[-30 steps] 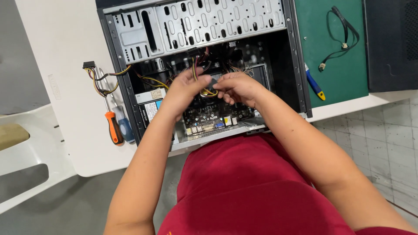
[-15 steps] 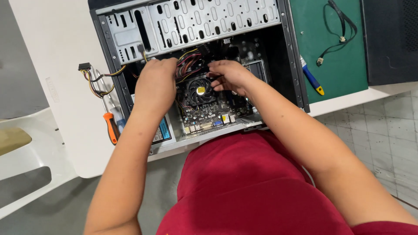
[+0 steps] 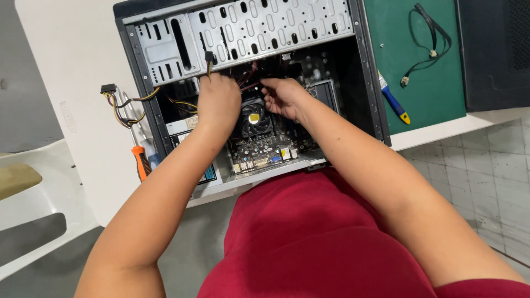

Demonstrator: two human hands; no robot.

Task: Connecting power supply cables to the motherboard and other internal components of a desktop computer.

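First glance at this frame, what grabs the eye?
The open computer case lying on the white table, with both hands inside it: the left hand grips wires by the drive cage, the right hand reaches for red cables above the black cooler fan. At the case's left lies an orange-handled screwdriver; at its right a blue-handled brush rests on a green mat.

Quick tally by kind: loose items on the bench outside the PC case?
Screwdriver, orange handle: 1
Brush, blue and yellow handle: 1
Black cable on the green mat: 1
Wire bundle trailing out of the case: 1
Total: 4
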